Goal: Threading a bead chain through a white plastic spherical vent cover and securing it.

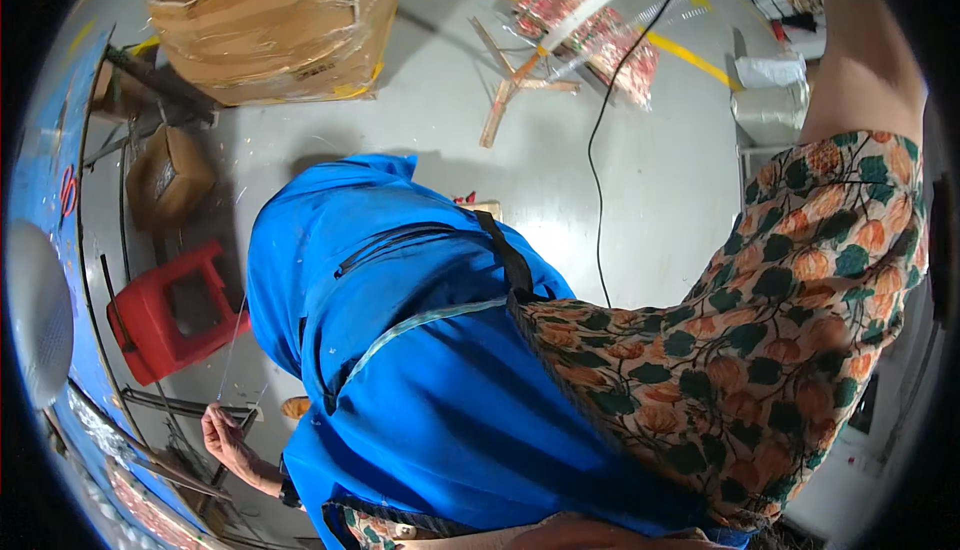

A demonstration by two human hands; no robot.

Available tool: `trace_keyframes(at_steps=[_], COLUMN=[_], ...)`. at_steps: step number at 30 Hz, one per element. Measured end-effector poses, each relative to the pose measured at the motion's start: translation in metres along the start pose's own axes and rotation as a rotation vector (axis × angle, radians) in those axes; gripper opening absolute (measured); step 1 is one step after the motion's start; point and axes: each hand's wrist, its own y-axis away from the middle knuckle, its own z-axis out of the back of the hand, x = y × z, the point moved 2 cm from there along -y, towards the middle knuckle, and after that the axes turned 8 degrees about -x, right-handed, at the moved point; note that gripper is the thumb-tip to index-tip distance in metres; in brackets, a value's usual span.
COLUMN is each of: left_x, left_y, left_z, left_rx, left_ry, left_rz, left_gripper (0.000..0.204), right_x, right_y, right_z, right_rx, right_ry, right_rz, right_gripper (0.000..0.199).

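Note:
My left hand is at the lower left, beyond my blue apron, with a dark band at its wrist. Its fingers are pinched together at the lower end of a thin pale thread, which runs upward past a red plastic stool. My right arm, in a floral sleeve, reaches up along the right side. That hand lies outside the picture.
On the left, a blue tabletop carries red-handled scissors. A small carton sits beside its frame. Farther off stand a large cardboard box, a wooden-footed stand and red-and-white packs. A black cable hangs down.

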Motion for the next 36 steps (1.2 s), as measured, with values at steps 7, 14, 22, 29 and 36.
trace_keyframes(at_steps=[7, 14, 22, 29, 36], left_x=[-0.03, -0.104, -0.199, -0.181, -0.126], left_y=[0.023, 0.032, 0.021, -0.026, -0.013], left_z=[-0.028, -0.076, -0.115, -0.115, -0.05], left_rx=[-0.196, -0.15, 0.159, -0.025, -0.103], left_ry=[-0.022, -0.044, 0.126, 0.164, -0.078], left_rz=[-0.033, -0.276, -0.556, -0.506, -0.318], left_gripper=[0.029, 0.037, 0.043, 0.035, 0.018], right_x=[0.061, 0.198, 0.274, 0.251, 0.21], right_y=[-0.103, -0.15, -0.099, -0.081, -0.111], right_z=[-0.096, -0.179, -0.274, -0.357, -0.358], right_rx=[0.032, 0.103, 0.514, 0.866, 0.423], right_ry=[-0.368, -0.83, -1.287, -1.582, -1.607], right_rz=[0.382, 0.842, 0.97, 0.428, 0.106], right_gripper=[0.024, 0.025, 0.028, 0.024, 0.026])
